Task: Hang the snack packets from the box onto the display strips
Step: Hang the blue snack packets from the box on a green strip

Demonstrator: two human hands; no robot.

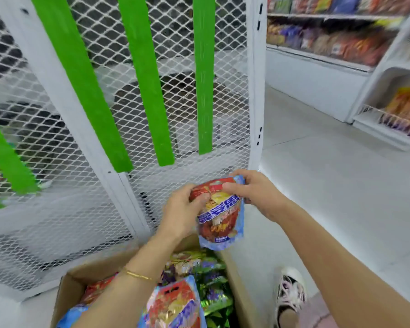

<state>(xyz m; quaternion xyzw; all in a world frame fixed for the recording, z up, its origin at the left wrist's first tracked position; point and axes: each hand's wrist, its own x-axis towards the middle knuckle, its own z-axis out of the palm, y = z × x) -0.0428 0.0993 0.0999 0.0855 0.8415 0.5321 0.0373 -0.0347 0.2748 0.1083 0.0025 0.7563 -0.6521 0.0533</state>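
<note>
Left hand [180,209], right hand [253,192] grip packet [220,216] above box [85,273]

A single wide-angle camera on the head looks forward and down, close above the box [92,268], facing the mesh rack [173,39] and its green strips [147,91].
</note>
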